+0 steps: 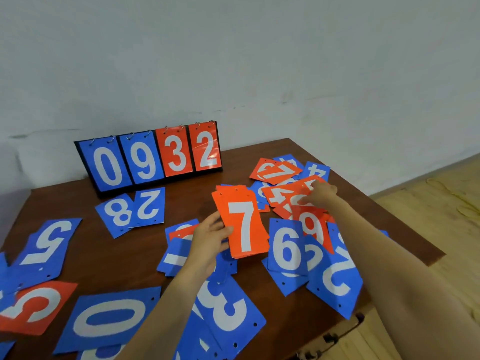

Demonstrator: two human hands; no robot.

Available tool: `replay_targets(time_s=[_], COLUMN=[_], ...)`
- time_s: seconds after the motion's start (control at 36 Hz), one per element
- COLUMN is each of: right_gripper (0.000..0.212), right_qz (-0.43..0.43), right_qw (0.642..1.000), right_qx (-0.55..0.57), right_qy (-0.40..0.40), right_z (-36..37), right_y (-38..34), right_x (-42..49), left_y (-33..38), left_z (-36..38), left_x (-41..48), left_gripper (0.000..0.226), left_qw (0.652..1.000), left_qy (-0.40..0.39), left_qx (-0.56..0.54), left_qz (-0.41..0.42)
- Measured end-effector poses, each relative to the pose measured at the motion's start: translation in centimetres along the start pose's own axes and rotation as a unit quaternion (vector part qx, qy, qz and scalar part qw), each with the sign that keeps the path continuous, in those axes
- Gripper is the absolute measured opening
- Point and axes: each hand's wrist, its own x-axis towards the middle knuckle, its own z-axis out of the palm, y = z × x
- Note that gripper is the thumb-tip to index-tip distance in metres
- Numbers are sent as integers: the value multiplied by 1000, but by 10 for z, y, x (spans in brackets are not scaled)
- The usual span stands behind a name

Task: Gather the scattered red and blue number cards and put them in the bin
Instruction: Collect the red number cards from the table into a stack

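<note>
My left hand [210, 240] grips a stack of red cards [241, 224] by its left edge, a white 7 on top, held above the table's middle. My right hand [320, 194] reaches into a pile of red cards [280, 193] at the far right and pinches one of them. Blue cards lie scattered all over: an 8 and a 2 [132, 209] at the back, a 5 [49, 245] at left, a 0 [109, 318] and a 3 [226, 310] near me, a 6 [285, 248] at right. A red 5 [33, 307] lies at the near left. No bin is in view.
A flip scoreboard [150, 157] showing 0 9 3 2 stands at the back of the brown wooden table [109, 255], against a pale wall. The table's right edge [405, 229] drops off to a light wooden floor. A drawer handle shows at the near right.
</note>
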Motion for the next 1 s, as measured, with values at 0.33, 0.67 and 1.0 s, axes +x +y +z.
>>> replay_targets(time_s=[0.33,0.67,1.0], right_gripper=[134,79,49], right_qz=[141,-50,-288], right_qw=[988,926,898], right_qx=[64,317,324], right_qy=[15,199,-80], right_z=[3,-32,-65], right_y=[21,13,-28], right_x=[39,-22,-151], left_y=[-8,-2,30], left_z=[33,30,-16], left_x=[23,4,-47], left_gripper=[43,35,44], left_qw=[999,999,994], left_qy=[-22,-18,34], left_qx=[28,41,83], left_qz=[-13,6,70])
